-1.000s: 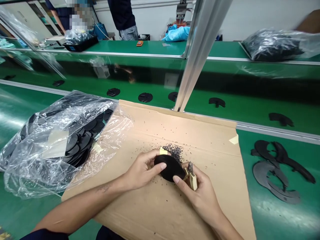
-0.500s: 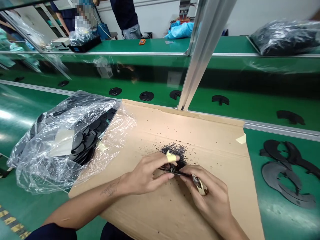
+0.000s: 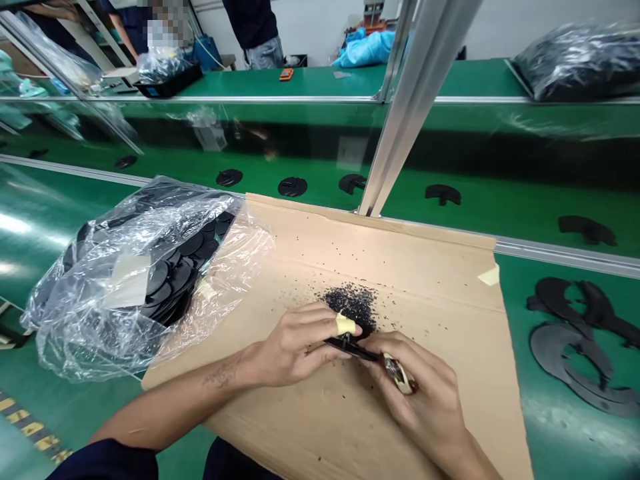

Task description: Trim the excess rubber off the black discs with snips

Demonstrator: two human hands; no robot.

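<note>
My left hand (image 3: 305, 340), yellow tape round one finger, pinches a thin, flat black plastic part (image 3: 353, 348) by its left side. My right hand (image 3: 420, 393) meets the part's right end and is closed around a small hand tool (image 3: 399, 375). Only a shiny, cream-coloured end of that tool shows; my fingers hide the rest, so its kind is unclear. Just beyond both hands, a heap of tiny black bits (image 3: 350, 300) lies on a cardboard sheet (image 3: 280, 427), with loose bits scattered round it.
Left of the cardboard lies a clear plastic bag (image 3: 85, 320) full of black discs (image 3: 173, 280). Curved black parts (image 3: 570, 360) rest at the right. Behind a metal post (image 3: 400, 120), several black pieces (image 3: 293, 187) sit spaced along a green belt (image 3: 260, 163). People stand across the bench.
The black part has tilted, showing more of its face, with its right end lower. Both hands stay close together around it. The whole view has shifted slightly.
</note>
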